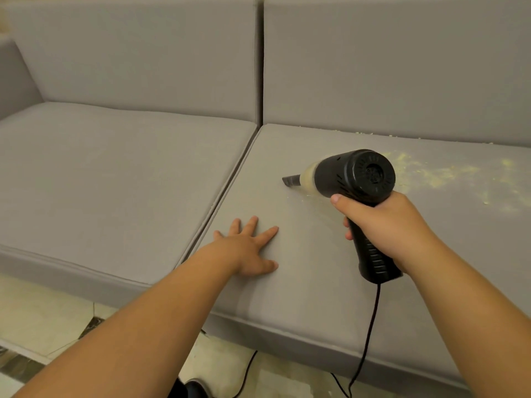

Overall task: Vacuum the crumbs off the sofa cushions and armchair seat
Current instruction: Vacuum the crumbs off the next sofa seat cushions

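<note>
We gripped the vacuum (355,176) in our right hand (382,228), nozzle on the right cushion (301,282); our left hand (247,248) lay flat, empty. Crumbs (448,173) remained right of the vacuum, so we judged sweeping rightward came next.

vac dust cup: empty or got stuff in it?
Partly filled. The clear dust cup on the handheld vacuum shows pale yellowish debris inside, like the crumbs on the cushion. Exact fill level: cannot tell.
</note>
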